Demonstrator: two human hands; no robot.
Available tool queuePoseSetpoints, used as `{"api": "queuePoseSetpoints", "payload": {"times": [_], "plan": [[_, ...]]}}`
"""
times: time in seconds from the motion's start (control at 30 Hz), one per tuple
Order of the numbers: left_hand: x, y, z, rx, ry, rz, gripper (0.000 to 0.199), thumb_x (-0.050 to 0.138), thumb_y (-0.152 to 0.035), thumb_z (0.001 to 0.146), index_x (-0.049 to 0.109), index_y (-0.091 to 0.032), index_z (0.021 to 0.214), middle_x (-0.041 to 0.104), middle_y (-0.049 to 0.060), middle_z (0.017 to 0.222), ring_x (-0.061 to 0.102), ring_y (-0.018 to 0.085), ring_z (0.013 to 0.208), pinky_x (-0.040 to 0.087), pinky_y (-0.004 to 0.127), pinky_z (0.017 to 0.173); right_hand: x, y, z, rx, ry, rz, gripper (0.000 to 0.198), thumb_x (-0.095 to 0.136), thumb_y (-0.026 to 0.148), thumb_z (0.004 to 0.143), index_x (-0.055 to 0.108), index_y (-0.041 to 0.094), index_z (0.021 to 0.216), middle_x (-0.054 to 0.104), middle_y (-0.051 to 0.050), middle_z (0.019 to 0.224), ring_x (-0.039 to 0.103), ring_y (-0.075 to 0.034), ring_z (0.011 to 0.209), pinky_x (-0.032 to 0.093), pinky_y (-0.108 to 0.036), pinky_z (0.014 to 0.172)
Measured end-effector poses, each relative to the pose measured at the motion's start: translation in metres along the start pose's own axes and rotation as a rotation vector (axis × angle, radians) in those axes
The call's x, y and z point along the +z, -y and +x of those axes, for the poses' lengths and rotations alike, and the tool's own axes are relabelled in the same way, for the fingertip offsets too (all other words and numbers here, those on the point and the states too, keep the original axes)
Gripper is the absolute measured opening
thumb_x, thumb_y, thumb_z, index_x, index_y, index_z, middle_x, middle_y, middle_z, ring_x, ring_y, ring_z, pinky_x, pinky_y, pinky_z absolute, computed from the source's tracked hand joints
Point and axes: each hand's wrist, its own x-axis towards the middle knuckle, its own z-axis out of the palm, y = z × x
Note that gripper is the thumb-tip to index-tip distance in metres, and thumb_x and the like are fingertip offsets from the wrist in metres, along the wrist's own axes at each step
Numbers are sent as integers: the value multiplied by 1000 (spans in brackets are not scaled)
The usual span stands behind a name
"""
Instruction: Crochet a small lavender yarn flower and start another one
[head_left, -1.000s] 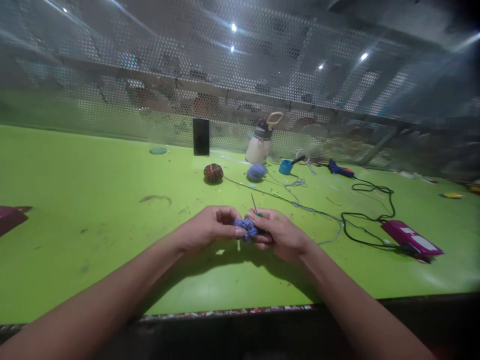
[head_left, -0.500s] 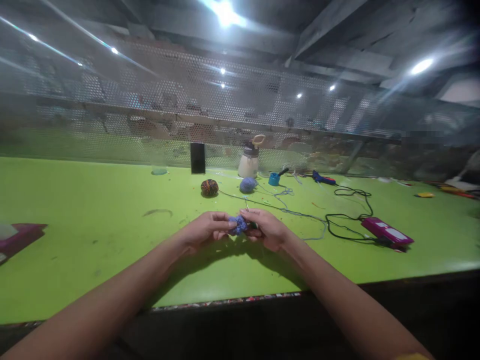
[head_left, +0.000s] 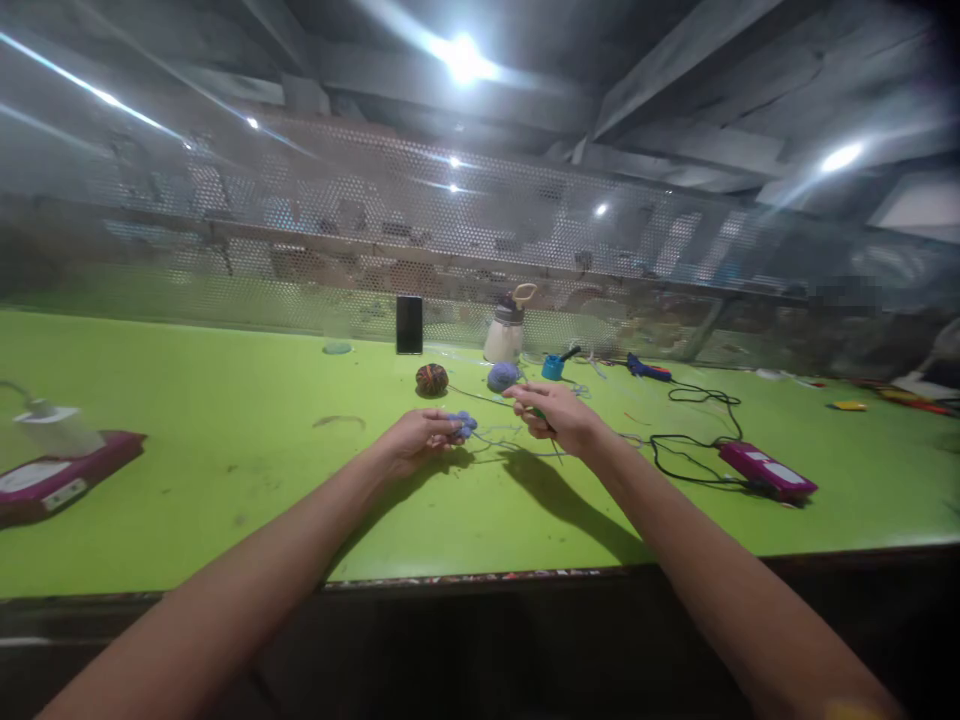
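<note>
My left hand (head_left: 421, 436) pinches a small blue-purple crochet piece (head_left: 464, 426) with a lobed, flower-like outline. Yarn of the same colour trails from it to the right across the table. Over to the right, my right hand (head_left: 559, 414) is raised with its fingers closed around a crochet hook (head_left: 539, 412); only a bit of green handle and a thin end show. Just beyond that hand sits a blue-purple yarn ball (head_left: 502, 377). A dark multicoloured yarn ball (head_left: 432, 379) lies farther left, a strand running from it.
On the green table (head_left: 225, 420) a phone (head_left: 409, 325) stands upright near a bottle (head_left: 504, 335). Right of it are a blue tape roll (head_left: 553, 367) and a blue glue gun (head_left: 647, 369). A magenta power strip (head_left: 766, 471) lies right, another (head_left: 112, 463) left, with a plugged-in white adapter (head_left: 60, 432).
My hands have moved apart. The right hand has gone right and up with the hook, away from the crochet piece, which stays in my left hand. The view has shifted slightly left.
</note>
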Motion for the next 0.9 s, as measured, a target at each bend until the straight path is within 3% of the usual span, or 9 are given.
{"api": "queuePoseSetpoints", "payload": {"times": [0.13, 0.27, 0.43, 0.53, 0.7, 0.8, 0.9], "plan": [[-3, -1, 1, 1, -37, -15, 31, 59, -29, 90, 58, -12, 115, 61, 11, 114, 63, 21, 95, 55, 39, 80, 0, -11, 26, -52, -75, -331, 23, 57, 31, 93, 60, 14, 108, 64, -5, 99, 63, -15, 77, 55, -31, 66], [-7, -2, 1, -7, -49, -32, 26, 58, -29, 91, 59, -13, 111, 63, 8, 106, 63, 18, 86, 55, 35, 73, 2, -30, 49, -155, -116, -616, 26, 57, 29, 93, 60, 16, 116, 61, -9, 119, 62, -22, 100, 53, -42, 84], [-7, -3, -3, 16, 13, -93, 9, 63, -9, 83, 63, -10, 92, 64, 4, 80, 60, 10, 62, 47, 20, 54, 9, -47, 59, -278, -71, -849, 26, 57, 30, 94, 60, 16, 115, 62, -9, 117, 62, -22, 100, 52, -43, 86], [-4, -4, -6, 28, 61, -121, 9, 64, -2, 78, 65, -9, 84, 66, 7, 77, 62, 11, 63, 45, 19, 54, 18, -50, 55, -355, -10, -925, 23, 56, 30, 94, 62, 16, 110, 64, -7, 107, 62, -20, 94, 51, -42, 84], [-3, -4, -8, 30, 92, -134, 7, 65, -5, 79, 66, -10, 83, 66, 7, 77, 62, 11, 64, 46, 19, 56, 36, -51, 44, -480, 103, -952, 11, 59, 16, 88, 70, 16, 86, 67, -7, 80, 56, -22, 87, 41, -37, 80], [-3, -7, -10, 38, 89, -128, 7, 64, -4, 80, 66, -10, 83, 66, 7, 77, 63, 11, 66, 48, 19, 58, 44, -53, 42, -528, 122, -910, 13, 60, 14, 87, 71, 16, 81, 69, -10, 81, 52, -24, 89, 36, -37, 82], [-2, -10, -12, 53, 84, -115, 7, 63, -4, 80, 66, -10, 81, 67, 8, 78, 64, 12, 67, 49, 20, 59, 46, -56, 43, -532, 89, -844, 14, 61, 9, 83, 72, 15, 90, 70, -12, 91, 50, -25, 95, 35, -40, 86]]}}
